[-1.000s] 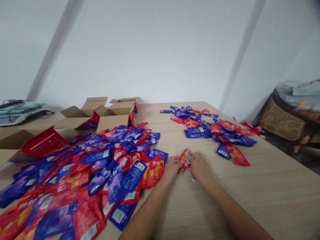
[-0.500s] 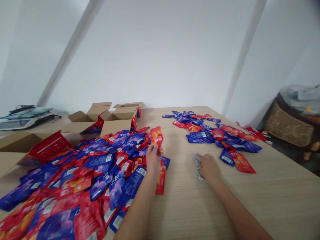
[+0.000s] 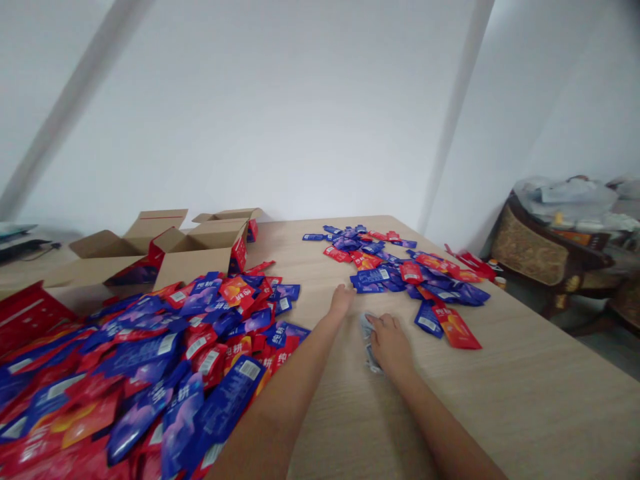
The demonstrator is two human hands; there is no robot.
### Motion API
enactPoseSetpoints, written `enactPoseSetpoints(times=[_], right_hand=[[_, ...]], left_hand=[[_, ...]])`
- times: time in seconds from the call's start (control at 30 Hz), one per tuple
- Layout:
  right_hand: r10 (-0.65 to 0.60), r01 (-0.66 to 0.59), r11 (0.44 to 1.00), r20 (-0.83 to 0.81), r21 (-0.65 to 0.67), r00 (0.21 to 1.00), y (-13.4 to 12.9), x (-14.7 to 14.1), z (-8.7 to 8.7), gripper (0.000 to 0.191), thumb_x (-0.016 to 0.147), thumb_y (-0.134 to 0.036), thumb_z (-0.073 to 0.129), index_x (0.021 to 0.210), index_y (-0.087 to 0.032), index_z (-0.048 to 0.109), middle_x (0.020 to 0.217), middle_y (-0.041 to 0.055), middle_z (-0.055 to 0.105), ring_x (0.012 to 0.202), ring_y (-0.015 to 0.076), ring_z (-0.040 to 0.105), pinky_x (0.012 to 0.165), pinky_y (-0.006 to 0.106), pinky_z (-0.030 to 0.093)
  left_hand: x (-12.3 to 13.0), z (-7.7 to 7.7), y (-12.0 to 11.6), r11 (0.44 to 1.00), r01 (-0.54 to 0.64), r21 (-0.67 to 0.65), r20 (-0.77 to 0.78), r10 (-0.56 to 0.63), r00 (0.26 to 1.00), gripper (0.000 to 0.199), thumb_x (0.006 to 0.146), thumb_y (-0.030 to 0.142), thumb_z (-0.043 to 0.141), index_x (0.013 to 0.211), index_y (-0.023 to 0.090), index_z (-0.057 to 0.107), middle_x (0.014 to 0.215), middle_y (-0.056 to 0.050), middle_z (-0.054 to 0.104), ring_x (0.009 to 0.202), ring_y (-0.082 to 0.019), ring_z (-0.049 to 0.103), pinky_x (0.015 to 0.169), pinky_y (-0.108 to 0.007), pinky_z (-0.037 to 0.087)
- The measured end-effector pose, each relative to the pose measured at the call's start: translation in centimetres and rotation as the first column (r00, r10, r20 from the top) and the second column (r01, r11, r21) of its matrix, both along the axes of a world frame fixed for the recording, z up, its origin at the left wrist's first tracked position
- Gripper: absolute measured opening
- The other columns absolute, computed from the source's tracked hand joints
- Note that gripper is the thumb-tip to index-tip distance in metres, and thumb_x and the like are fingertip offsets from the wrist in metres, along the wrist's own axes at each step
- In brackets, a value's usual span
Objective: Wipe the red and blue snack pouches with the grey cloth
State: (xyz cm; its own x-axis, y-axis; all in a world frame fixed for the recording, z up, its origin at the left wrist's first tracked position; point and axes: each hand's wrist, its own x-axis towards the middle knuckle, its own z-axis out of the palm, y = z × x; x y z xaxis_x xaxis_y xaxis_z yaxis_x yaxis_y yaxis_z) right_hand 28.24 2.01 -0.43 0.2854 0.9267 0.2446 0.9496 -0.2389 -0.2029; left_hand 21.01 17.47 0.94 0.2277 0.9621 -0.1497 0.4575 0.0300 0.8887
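My left hand [image 3: 342, 301] is at the left edge of a blue packet [image 3: 369, 280] in the right-hand group. Its finger and thumb tips look apart, with no packet visible between them. My right hand [image 3: 391, 341] grips a crumpled grey cloth [image 3: 371, 348] against the table, its fingers bent over the cloth's right side. A large heap of red and blue packets [image 3: 200, 333] covers the left of the table. Near the right hand, a red packet with orange fruit [image 3: 455, 327] lies over part of a dark blue packet [image 3: 428, 319].
Open cardboard boxes [image 3: 200, 257] stand behind the heap. More red and blue packets spread across the table [image 3: 525, 380] toward its far right edge. Beyond that edge is a patterned chair [image 3: 530, 247] with plastic bags [image 3: 575, 197] behind it. A wall rises at the back.
My left hand has moved forward and right, away from the heap, and the red packet it held no longer shows in it. The view has turned right. The right hand stays on the cloth.
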Motion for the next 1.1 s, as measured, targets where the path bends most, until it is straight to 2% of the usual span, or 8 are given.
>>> enactPoseSetpoints(times=[0.17,0.37,0.53,0.63,0.7,0.83,0.93,1.1], right_hand=[[0.003,-0.002,0.999,-0.03,0.039,1.0,0.5,0.2,0.1,0.042,0.085,-0.016,0.045,0.124,-0.026,0.056,0.106,0.0069,0.056,0.104,0.0204,0.047,0.091,0.027,0.033],[0.0,0.001,1.0,-0.052,0.029,0.999,0.6,0.1,0.0,0.042,0.085,-0.016,0.044,0.124,-0.026,0.056,0.106,0.0071,0.056,0.104,0.0204,0.047,0.091,0.027,0.034],[0.006,0.038,0.98,-0.223,0.194,0.975,0.5,1.5,-0.6,0.043,0.086,-0.015,0.036,0.124,-0.021,0.054,0.105,0.0085,0.055,0.102,0.0205,0.049,0.092,0.028,0.036],[-0.044,0.15,0.939,-0.324,0.31,0.945,0.4,2.2,-0.7,0.046,0.086,-0.015,0.033,0.129,-0.017,0.047,0.109,0.0106,0.052,0.103,0.0214,0.048,0.092,0.031,0.038],[-0.045,0.152,0.932,-0.309,0.329,0.95,0.1,1.5,-0.6,0.049,0.086,-0.015,0.034,0.134,-0.018,0.043,0.112,0.0106,0.05,0.104,0.0214,0.048,0.092,0.032,0.038],[0.115,-0.096,0.98,-0.102,0.176,0.988,-0.9,-2.7,-0.3,0.045,0.087,-0.015,0.039,0.129,-0.028,0.051,0.117,0.0087,0.05,0.107,0.0216,0.044,0.095,0.032,0.034],[0.235,-0.234,0.971,-0.004,0.056,0.972,-1.4,-4.4,0.0,0.044,0.088,-0.015,0.04,0.127,-0.033,0.053,0.122,0.0072,0.05,0.111,0.022,0.041,0.096,0.031,0.031],[0.0,0.006,0.997,0.076,-0.081,0.997,-1.6,-2.2,0.5,0.047,0.085,-0.012,0.044,0.129,-0.026,0.052,0.117,0.012,0.052,0.11,0.0247,0.041,0.092,0.033,0.032]], left_hand=[[3.0,-0.1,2.5,0.992,0.022,0.127,-0.239,0.009,0.971,0.028,0.076,0.031,0.064,0.097,0.013,0.067,0.109,-0.018,0.065,0.113,-0.03,0.054,0.091,-0.034,0.039],[3.8,-0.2,2.2,0.979,0.078,0.188,-0.379,-0.002,0.926,0.025,0.075,0.03,0.063,0.093,0.013,0.069,0.106,-0.017,0.067,0.107,-0.031,0.058,0.089,-0.035,0.04],[1.4,-0.3,-0.9,0.968,0.136,0.212,-0.383,-0.046,0.922,0.016,0.077,0.029,0.061,0.078,0.016,0.071,0.088,-0.012,0.071,0.094,-0.025,0.063,0.079,-0.029,0.042],[-1.3,-0.6,-4.3,0.956,0.166,0.241,-0.37,-0.067,0.927,0.02,0.079,0.03,0.058,0.073,0.017,0.071,0.082,-0.01,0.071,0.087,-0.023,0.063,0.075,-0.028,0.042],[-3.3,-0.8,-6.8,0.949,0.19,0.252,-0.361,-0.09,0.928,0.021,0.08,0.03,0.056,0.071,0.018,0.071,0.078,-0.007,0.07,0.082,-0.021,0.063,0.073,-0.026,0.041],[-6.8,-1.1,-10.9,0.941,0.189,0.281,-0.364,-0.077,0.928,0.02,0.081,0.02,0.051,0.075,0.016,0.07,0.079,-0.007,0.069,0.08,-0.019,0.061,0.073,-0.027,0.04],[-8.4,-1.0,-12.6,0.923,0.14,0.358,-0.379,0.006,0.925,0.021,0.081,0.013,0.047,0.079,0.014,0.068,0.086,-0.01,0.067,0.087,-0.021,0.058,0.079,-0.029,0.039],[-9.1,-0.7,-13.2,0.936,0.109,0.333,-0.326,0.006,0.945,0.012,0.08,0.02,0.057,0.072,0.016,0.064,0.084,-0.008,0.063,0.088,-0.021,0.056,0.083,-0.03,0.038]])
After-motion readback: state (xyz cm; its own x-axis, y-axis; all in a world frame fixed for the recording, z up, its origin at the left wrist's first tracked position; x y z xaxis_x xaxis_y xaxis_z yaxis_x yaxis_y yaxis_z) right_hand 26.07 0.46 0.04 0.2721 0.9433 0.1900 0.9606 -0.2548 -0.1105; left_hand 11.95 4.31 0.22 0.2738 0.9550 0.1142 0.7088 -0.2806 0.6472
